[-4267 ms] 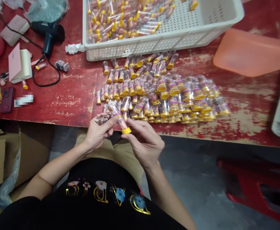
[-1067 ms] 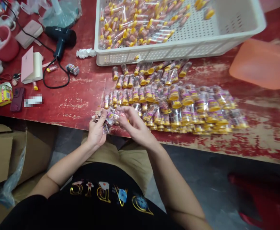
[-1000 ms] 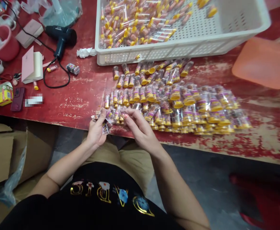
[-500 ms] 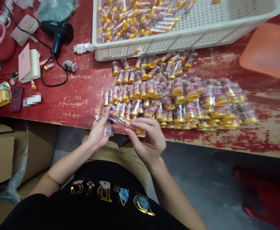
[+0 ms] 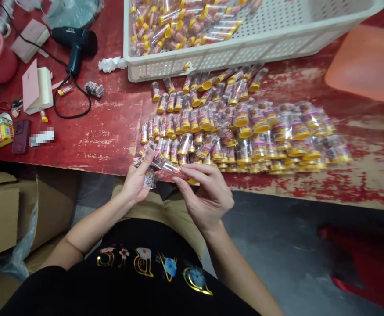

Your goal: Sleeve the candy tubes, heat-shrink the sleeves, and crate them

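My right hand [image 5: 208, 188] pinches a small clear tube [image 5: 171, 167] with pinkish contents and a yellow cap, between thumb and fingers. My left hand [image 5: 139, 180] is closed on a bunch of printed plastic sleeves [image 5: 149, 179], thumb on top. The tube's clear end points at the sleeves and lies close to them; whether it has entered one I cannot tell. Just beyond my hands, on the red table [image 5: 89, 149], stand and lie many sleeved tubes [image 5: 205, 116] with yellow caps, in rough rows.
A white perforated crate [image 5: 244, 55] at the back holds more tubes. On the left lie a hair dryer [image 5: 75, 46] with its cord, a pink box [image 5: 37, 87], a phone [image 5: 21, 137] and a yellow box [image 5: 1, 130]. An orange sheet [image 5: 366, 63] lies at right; a red stool [image 5: 363, 267] stands below.
The view has shifted slightly. My right hand has moved a little right and down relative to the tube; my left hand keeps its grip on the sleeves.
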The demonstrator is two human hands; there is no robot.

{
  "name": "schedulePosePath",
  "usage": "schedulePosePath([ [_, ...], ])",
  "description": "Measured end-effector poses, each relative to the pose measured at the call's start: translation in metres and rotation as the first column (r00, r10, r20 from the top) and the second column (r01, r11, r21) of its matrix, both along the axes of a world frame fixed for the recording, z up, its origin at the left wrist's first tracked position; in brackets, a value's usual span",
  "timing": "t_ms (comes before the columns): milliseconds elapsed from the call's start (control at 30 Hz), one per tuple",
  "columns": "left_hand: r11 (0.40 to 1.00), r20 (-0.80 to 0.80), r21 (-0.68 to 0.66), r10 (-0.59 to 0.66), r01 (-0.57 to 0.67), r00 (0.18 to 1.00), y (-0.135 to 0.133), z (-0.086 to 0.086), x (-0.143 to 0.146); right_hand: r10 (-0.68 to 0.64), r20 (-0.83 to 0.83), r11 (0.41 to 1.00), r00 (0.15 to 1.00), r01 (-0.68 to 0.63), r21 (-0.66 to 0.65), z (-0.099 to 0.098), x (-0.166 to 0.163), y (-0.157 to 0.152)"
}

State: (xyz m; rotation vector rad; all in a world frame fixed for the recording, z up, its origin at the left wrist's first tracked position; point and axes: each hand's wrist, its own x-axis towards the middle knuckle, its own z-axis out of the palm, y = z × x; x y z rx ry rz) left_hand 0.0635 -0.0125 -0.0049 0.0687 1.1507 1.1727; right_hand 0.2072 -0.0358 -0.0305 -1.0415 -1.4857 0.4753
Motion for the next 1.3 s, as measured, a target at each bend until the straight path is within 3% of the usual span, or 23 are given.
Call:
schedulePosePath([
  [100, 0.999, -0.018, 0.053, -0.005, 0.006, 1.0, -0.004, 0.005, 0.002, 0.023, 0.053, 0.999, 0.998, -0.022, -0.025, 0.006, 0.002, -0.004],
  [233, 0.992, -0.075, 0.123, 0.011, -0.002, 0.997, -0.005, 0.007, 0.001, 0.256, 0.014, 0.956, 0.966, -0.251, -0.154, 0.008, 0.005, -0.007],
  [300, 0.986, -0.113, 0.164, 0.017, 0.002, 0.993, -0.007, 0.008, 0.001, 0.281, -0.047, 0.944, 0.959, -0.285, -0.166, 0.006, 0.005, -0.008],
  [500, 0.976, -0.137, 0.208, -0.035, 0.063, 0.99, -0.015, 0.01, 0.0, 0.122, -0.107, 0.972, 0.987, -0.14, -0.19, 0.01, -0.002, -0.004],
  [667, 0.959, -0.164, 0.269, -0.05, 0.094, 0.985, -0.021, 0.015, -0.006, 0.171, -0.059, 0.968, 0.983, -0.179, -0.173, 0.021, -0.002, -0.005],
  [900, 0.949, -0.118, 0.296, -0.075, 0.107, 0.99, -0.029, 0.018, -0.004, -0.051, -0.007, 0.995, 0.999, 0.05, -0.087, 0.024, -0.011, -0.011],
  [1300, 0.95, -0.16, 0.278, -0.098, 0.14, 0.982, -0.029, 0.008, -0.006, -0.093, 0.023, 0.995, 0.995, 0.094, -0.046, 0.016, -0.019, -0.008],
])
